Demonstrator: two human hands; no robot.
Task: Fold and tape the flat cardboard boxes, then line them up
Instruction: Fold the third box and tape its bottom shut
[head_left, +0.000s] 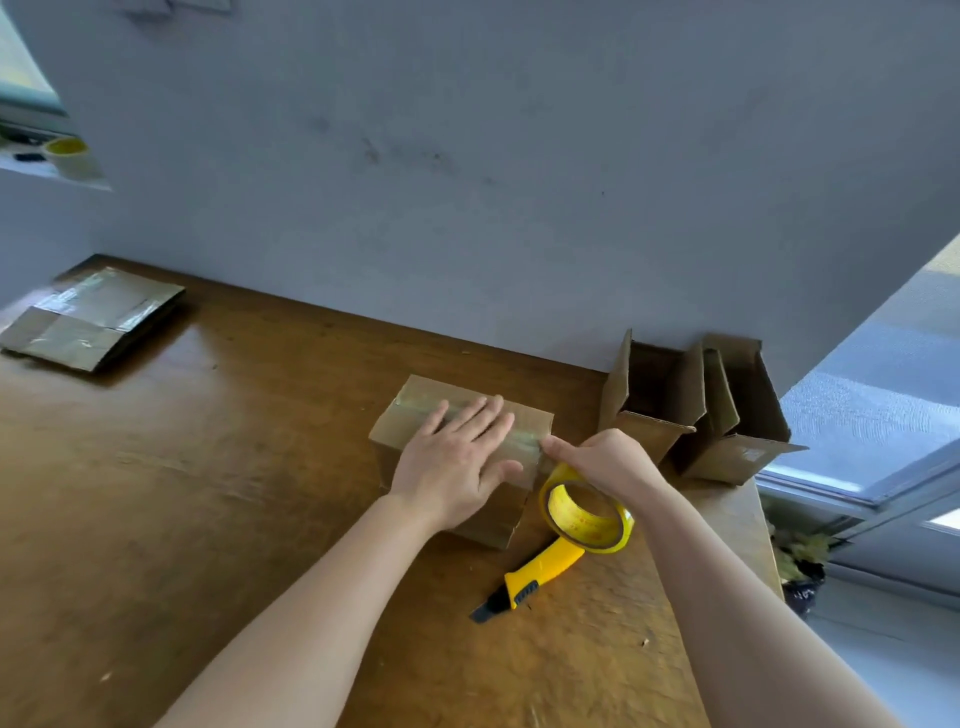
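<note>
Left hand (457, 457): flat on top of the closed box (402, 423), palm down, fingers straight and slightly spread, pressing on the clear tape strip (415, 408) that runs along the top seam. Forearm reaches in from the lower left.

Right hand (608, 457): at the box's right edge, fingers curled over the yellow tape roll (569, 512) and gripping it. The thumb is stretched toward the box's upper right corner, touching the tape there. The roll hangs just right of the box, above the table (208, 467).

Box: standing on the table, short of the wall (467, 182), taped face up.

Utility knife (540, 571): yellow with a black tip, lying on the table just in front and right of the box, its rear end under the roll.

Open box (649, 410): right of the box, against the wall, flaps standing up. Further open box (743, 415): just beyond it to the right, at the table's end.

Flat cardboard stack (93, 317): well to the left of the box, near the far table corner, shiny tape on its top sheet.

Second tape roll (70, 156): far left of the box, up on a sill (31, 169), blurred.
</note>
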